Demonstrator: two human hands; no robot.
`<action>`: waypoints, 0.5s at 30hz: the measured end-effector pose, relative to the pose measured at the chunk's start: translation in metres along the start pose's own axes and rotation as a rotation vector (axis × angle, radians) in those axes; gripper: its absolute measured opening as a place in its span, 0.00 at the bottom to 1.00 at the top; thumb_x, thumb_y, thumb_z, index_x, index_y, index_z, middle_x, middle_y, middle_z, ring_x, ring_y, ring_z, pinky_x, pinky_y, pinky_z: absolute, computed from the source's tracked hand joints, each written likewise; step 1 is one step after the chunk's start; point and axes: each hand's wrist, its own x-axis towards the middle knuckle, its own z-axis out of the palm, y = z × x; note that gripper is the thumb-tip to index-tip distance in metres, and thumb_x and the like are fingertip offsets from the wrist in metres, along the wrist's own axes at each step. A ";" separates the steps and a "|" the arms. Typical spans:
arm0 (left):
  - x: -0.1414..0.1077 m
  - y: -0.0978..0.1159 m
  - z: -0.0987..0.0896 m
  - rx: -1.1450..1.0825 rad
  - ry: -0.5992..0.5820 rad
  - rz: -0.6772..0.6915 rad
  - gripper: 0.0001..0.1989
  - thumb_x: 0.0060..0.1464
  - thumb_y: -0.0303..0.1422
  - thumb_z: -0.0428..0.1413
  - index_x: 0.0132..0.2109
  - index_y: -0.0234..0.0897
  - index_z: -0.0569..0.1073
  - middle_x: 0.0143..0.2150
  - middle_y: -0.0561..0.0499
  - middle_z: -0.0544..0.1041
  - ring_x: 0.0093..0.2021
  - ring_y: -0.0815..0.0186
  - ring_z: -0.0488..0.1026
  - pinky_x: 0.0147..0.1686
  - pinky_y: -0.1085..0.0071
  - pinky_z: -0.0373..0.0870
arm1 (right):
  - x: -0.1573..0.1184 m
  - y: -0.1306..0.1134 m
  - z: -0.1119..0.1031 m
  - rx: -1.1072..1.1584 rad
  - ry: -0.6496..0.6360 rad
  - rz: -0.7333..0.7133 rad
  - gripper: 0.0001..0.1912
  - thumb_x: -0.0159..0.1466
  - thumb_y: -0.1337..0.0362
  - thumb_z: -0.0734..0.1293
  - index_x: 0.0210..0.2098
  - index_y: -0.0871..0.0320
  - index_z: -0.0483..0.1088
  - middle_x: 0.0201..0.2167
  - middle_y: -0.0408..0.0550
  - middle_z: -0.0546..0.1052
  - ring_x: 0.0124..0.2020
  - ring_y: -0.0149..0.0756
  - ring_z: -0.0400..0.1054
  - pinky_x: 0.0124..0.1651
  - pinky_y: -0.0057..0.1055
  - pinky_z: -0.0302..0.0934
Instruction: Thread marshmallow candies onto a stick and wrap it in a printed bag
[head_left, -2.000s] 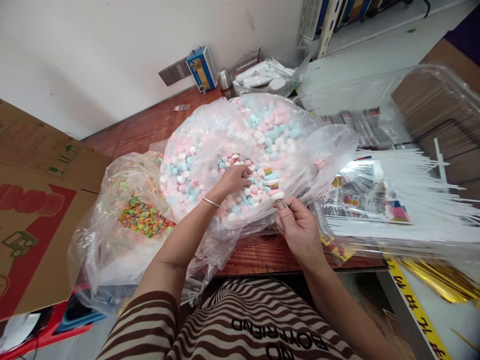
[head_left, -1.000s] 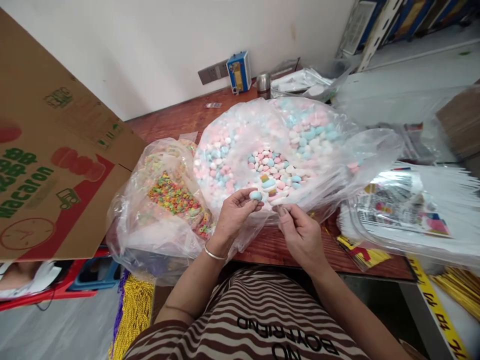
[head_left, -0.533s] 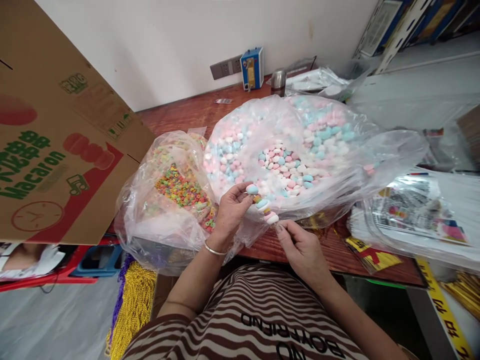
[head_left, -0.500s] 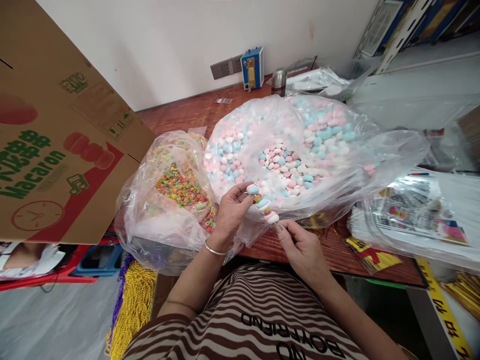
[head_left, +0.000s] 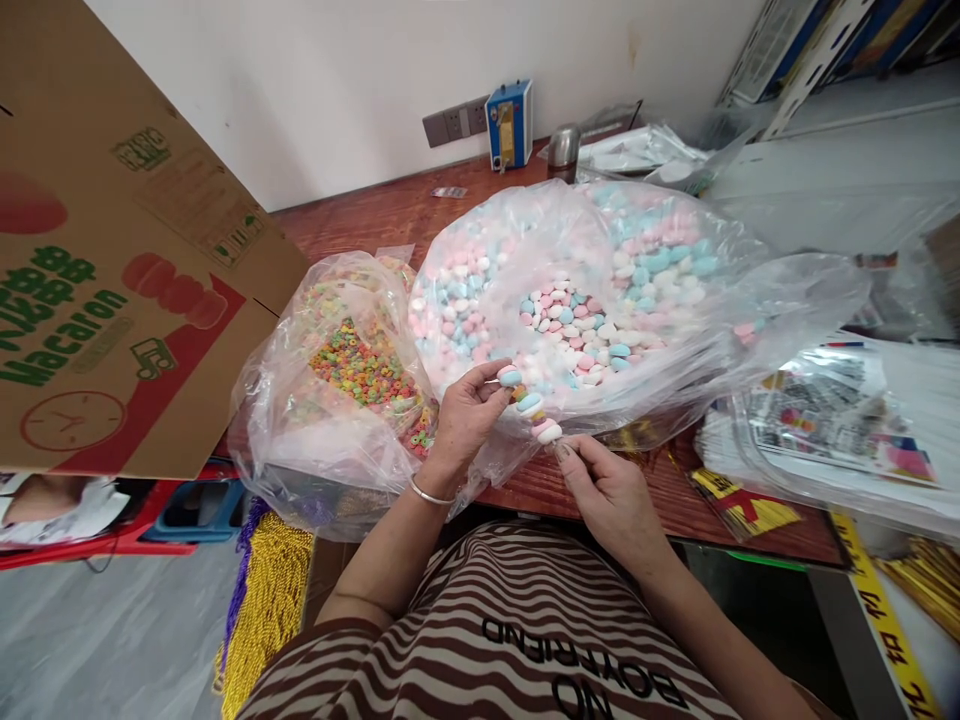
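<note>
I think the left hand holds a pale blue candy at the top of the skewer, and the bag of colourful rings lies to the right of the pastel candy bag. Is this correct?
Not quite: the head view shows the bag of colourful rings to the left of the pastel candy bag. The left hand does hold the pale blue candy atop the skewer.

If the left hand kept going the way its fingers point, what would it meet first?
Probably the clear bag of pastel candies, just beyond the blue candy pinched by the left hand; depth is uncertain.
</note>
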 end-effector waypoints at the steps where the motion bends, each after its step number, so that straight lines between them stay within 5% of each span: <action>1: 0.000 -0.001 -0.001 0.003 0.000 0.000 0.22 0.47 0.37 0.69 0.50 0.36 0.81 0.38 0.49 0.84 0.38 0.64 0.80 0.39 0.71 0.76 | 0.000 0.000 0.000 -0.002 0.000 -0.002 0.15 0.71 0.58 0.60 0.32 0.56 0.71 0.22 0.39 0.68 0.25 0.31 0.61 0.30 0.25 0.57; 15: -0.003 0.000 0.001 0.042 -0.032 0.015 0.22 0.48 0.36 0.68 0.52 0.37 0.80 0.40 0.48 0.85 0.40 0.63 0.81 0.41 0.70 0.76 | 0.000 0.004 -0.002 0.009 -0.011 0.031 0.14 0.71 0.58 0.60 0.33 0.56 0.71 0.25 0.40 0.71 0.27 0.31 0.63 0.32 0.26 0.57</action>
